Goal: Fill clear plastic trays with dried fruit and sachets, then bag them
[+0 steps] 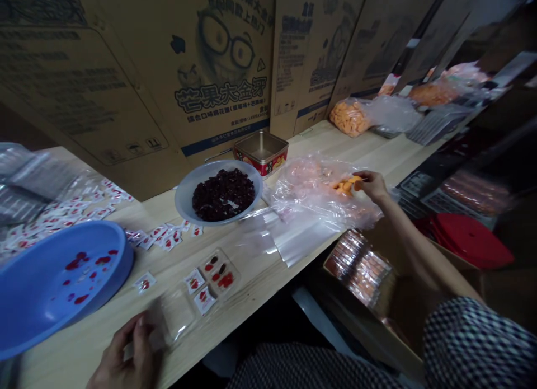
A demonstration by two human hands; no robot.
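Observation:
My left hand (128, 350) pinches the outer edge of a clear plastic lid (178, 316), which lies open on the table beside a clear compartment tray (232, 266). Whether lid and tray are joined I cannot tell. Two white sachets (204, 300) with red print sit in the tray's nearer compartments; red and dark candies (224, 280) lie in the farther ones. Over on the right, my right hand (372, 186) is at a crumpled clear bag (306, 182), its fingertips closed on an orange candy (356, 179). More orange candies (344, 187) lie just beside them.
A bowl of dark red candies (218, 210) stands mid-table, with a square tin (268, 160) behind it. At left are a blue basin (96, 238) and many scattered sachets (62, 215). Cardboard boxes (142, 59) line the back; a carton with wrapped packs (356, 271) sits below the edge.

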